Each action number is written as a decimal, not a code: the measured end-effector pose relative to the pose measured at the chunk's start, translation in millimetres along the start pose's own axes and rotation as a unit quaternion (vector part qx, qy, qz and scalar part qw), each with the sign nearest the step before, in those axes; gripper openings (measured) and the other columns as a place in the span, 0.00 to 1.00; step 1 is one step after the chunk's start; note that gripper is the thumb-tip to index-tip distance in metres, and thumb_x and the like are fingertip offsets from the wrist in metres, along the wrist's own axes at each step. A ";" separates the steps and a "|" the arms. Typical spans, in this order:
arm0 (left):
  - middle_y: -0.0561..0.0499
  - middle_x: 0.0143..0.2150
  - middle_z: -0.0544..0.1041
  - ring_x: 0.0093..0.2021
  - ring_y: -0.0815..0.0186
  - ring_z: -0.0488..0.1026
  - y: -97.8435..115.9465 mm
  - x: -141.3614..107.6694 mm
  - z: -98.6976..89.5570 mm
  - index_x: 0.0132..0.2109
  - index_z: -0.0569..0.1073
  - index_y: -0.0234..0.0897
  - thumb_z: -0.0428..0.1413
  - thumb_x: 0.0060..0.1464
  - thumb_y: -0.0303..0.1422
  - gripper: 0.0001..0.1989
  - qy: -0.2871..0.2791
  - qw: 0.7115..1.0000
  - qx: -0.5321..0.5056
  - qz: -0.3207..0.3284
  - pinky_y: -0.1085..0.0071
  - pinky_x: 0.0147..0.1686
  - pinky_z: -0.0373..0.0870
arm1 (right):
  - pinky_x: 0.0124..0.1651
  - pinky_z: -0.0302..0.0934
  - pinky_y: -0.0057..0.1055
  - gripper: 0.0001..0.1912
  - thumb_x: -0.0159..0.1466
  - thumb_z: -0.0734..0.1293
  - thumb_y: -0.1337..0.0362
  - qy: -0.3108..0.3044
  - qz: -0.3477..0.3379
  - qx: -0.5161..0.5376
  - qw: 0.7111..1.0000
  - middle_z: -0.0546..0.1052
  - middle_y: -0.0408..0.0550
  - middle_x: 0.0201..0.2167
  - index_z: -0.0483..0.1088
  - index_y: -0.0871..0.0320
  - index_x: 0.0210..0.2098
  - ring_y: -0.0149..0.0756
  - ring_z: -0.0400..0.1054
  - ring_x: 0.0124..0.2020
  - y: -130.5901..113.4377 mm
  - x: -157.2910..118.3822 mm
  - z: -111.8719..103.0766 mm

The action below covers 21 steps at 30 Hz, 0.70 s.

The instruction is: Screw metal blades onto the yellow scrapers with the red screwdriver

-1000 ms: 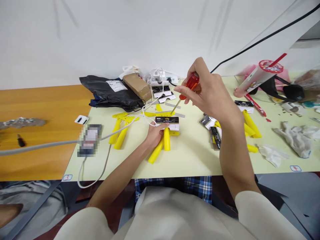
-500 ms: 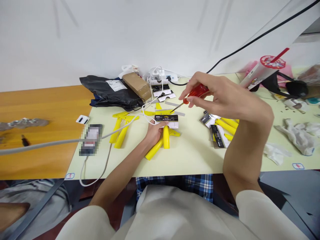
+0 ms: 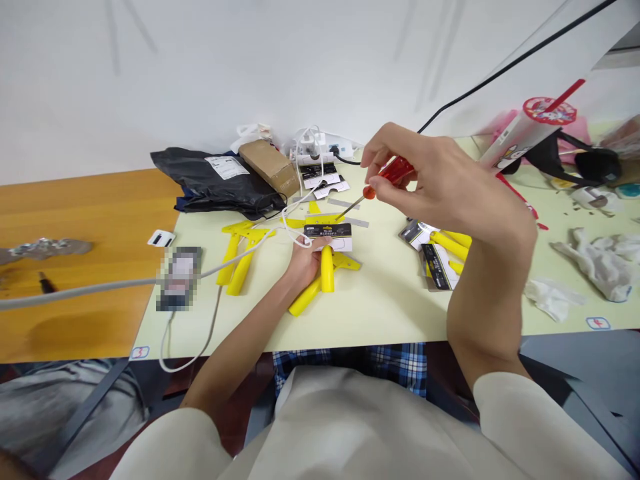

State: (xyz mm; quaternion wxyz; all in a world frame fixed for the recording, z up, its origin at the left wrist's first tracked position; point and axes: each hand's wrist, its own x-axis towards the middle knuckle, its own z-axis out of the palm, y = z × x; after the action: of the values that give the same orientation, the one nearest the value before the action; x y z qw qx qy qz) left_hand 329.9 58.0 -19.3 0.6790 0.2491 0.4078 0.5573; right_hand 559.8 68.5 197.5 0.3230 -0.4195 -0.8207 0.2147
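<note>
My left hand (image 3: 303, 263) is closed around a yellow T-shaped scraper (image 3: 327, 272), its handle pointing toward me. A black and white printed card (image 3: 329, 237) sits over the scraper just below its head, partly covering my fingers. My right hand (image 3: 435, 177) grips the red handle of a screwdriver (image 3: 397, 171) from above. The screwdriver slants down to the left, and its tip meets the yellow head of the held scraper. Another yellow scraper (image 3: 349, 261) lies beneath the held one. To the left rest more yellow scrapers (image 3: 243, 270).
Flat metal blades (image 3: 356, 223) lie behind the scraper head. A phone (image 3: 179, 277) and white cable are on the left. At the back are a black bag (image 3: 200, 180), a cardboard box (image 3: 270, 167) and a power strip (image 3: 340, 148). Carded scrapers (image 3: 440, 270) and a cup (image 3: 520, 133) stand right.
My right hand has risen slightly and its fingers have shifted on the screwdriver handle. The tip stays at the scraper head. The whole view has shifted a little.
</note>
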 end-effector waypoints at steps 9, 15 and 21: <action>0.47 0.41 0.86 0.48 0.50 0.86 5.5 5.4 -2.7 0.43 0.80 0.40 0.76 0.42 0.32 0.20 0.000 1.000 0.009 0.001 0.55 0.50 0.84 | 0.40 0.64 0.47 0.11 0.64 0.80 0.56 0.071 0.049 0.075 0.993 0.82 0.43 0.32 0.75 0.40 0.41 0.54 0.74 0.38 8.6 6.8 4.6; 0.47 0.41 0.87 0.50 0.48 0.86 8.9 6.2 -3.9 0.42 0.81 0.40 0.75 0.42 0.32 0.19 -0.006 1.000 0.018 0.003 0.54 0.51 0.84 | 0.44 0.63 0.45 0.09 0.68 0.76 0.59 0.075 0.019 -0.006 0.997 0.82 0.45 0.40 0.74 0.44 0.46 0.50 0.73 0.38 7.3 5.1 4.0; 0.46 0.40 0.86 0.50 0.48 0.87 8.7 7.3 -3.0 0.40 0.78 0.40 0.76 0.40 0.34 0.20 0.004 1.000 0.022 0.000 0.51 0.52 0.85 | 0.41 0.62 0.44 0.14 0.62 0.80 0.60 0.081 0.021 0.036 0.996 0.81 0.45 0.38 0.75 0.43 0.42 0.50 0.72 0.38 8.6 5.0 2.4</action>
State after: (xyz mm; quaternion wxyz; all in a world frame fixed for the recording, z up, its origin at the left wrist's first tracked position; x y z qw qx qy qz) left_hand 323.0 66.9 -16.0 0.6720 0.2612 0.4228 0.5491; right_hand 560.6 77.2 192.3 0.3987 -0.4409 -0.7746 0.2157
